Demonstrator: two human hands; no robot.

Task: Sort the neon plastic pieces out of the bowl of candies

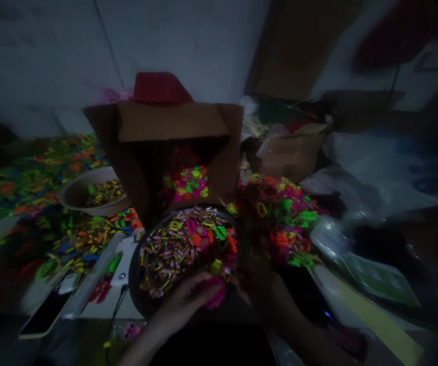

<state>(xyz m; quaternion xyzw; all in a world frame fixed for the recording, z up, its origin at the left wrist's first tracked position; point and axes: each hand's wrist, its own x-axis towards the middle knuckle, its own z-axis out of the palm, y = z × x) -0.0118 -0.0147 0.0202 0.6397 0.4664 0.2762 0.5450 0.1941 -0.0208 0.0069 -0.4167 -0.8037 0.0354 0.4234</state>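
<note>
Head view: your left hand (pixel 190 300) grips a pink plastic piece (pixel 215 297) at the near rim of the dark round bowl (pixel 135 290) of bright wrapped bits, right hand (pixel 262 290) beside it with grip unreadable, so it looks mid-pick and lifting clear wants a firm pinch.

Dim room; pale wall (pixel 184 46), brown panel (pixel 298 46) behind.

A pink piece (pixel 215 297), perhaps plastic, is held at the near rim of a dark pan (pixel 136 284) full of bright bits (pixel 173 254).
</note>
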